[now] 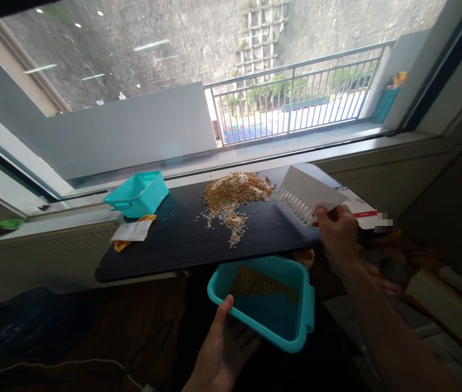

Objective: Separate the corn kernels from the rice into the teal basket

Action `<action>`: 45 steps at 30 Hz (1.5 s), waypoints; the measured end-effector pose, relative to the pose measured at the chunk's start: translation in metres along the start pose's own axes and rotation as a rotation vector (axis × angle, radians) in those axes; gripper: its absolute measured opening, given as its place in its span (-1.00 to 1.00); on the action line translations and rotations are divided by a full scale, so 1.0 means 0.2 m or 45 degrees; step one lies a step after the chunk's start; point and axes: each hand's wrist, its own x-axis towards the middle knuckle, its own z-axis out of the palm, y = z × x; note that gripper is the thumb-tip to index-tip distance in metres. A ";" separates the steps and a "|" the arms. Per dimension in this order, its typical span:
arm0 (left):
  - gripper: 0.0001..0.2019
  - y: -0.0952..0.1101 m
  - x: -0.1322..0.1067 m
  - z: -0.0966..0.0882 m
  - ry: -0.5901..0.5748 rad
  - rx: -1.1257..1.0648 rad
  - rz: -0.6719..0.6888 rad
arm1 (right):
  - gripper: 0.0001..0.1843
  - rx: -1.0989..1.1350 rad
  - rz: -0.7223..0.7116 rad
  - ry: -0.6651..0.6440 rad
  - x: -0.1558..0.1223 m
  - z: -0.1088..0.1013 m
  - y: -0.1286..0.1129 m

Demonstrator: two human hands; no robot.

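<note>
My left hand supports a teal plastic tub from below, its thumb over the near rim. Yellowish beans lie along the tub's far side; the tub is tilted just below the table edge. With my right hand I pinch a flat white slotted scraper, comb-like along its left side, above the right part of the black table. Left of the scraper sits a heap of yellow beans mixed with white rice-like grains, some grains spilling toward the near edge.
An empty-looking teal basket stands at the table's left end by the window. Near it lie a folded white paper and an orange cloth-like piece. A white-and-red box or card rests at the right end. A cable crosses the floor.
</note>
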 end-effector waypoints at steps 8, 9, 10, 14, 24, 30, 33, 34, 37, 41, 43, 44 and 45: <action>-0.28 -0.02 0.03 -0.04 0.014 0.020 -0.056 | -0.72 -0.213 -0.323 -0.210 -0.07 0.00 -0.07; -0.28 -0.02 0.03 -0.05 0.005 0.016 -0.069 | -0.73 -0.228 -0.325 -0.225 -0.09 0.01 -0.07; -0.28 -0.02 0.03 -0.05 0.010 0.012 -0.080 | -0.74 -0.229 -0.309 -0.238 -0.11 0.03 -0.06; -0.29 -0.01 0.02 -0.05 0.025 0.000 -0.092 | -0.81 -0.179 -0.227 -0.328 -0.14 0.07 -0.01; -0.29 -0.03 0.02 -0.04 0.014 -0.033 -0.060 | -0.68 0.188 0.060 -0.552 -0.08 0.08 -0.03; -0.29 -0.02 0.02 -0.06 0.033 -0.042 -0.003 | -0.61 0.740 0.134 -0.731 -0.12 0.24 -0.18; -0.30 0.00 0.01 -0.05 0.040 -0.063 0.008 | -0.60 0.763 0.135 -0.723 -0.16 0.29 -0.19; -0.30 0.00 0.00 -0.05 0.056 -0.055 0.015 | -0.60 0.763 0.136 -0.715 -0.17 0.30 -0.18; -0.31 0.01 -0.01 -0.05 0.068 -0.049 0.054 | -0.61 0.761 0.142 -0.693 -0.18 0.29 -0.17; -0.30 0.00 -0.02 -0.05 0.069 -0.048 0.057 | -0.61 0.742 0.157 -0.692 -0.17 0.28 -0.17; -0.29 0.00 -0.02 -0.04 0.087 -0.034 0.055 | -0.61 0.739 0.168 -0.697 -0.17 0.28 -0.18; -0.29 0.00 -0.02 -0.04 0.097 -0.026 0.054 | -0.61 0.736 0.172 -0.703 -0.17 0.29 -0.18; -0.29 0.00 -0.02 -0.04 0.107 -0.016 0.051 | -0.61 0.732 0.175 -0.710 -0.17 0.29 -0.18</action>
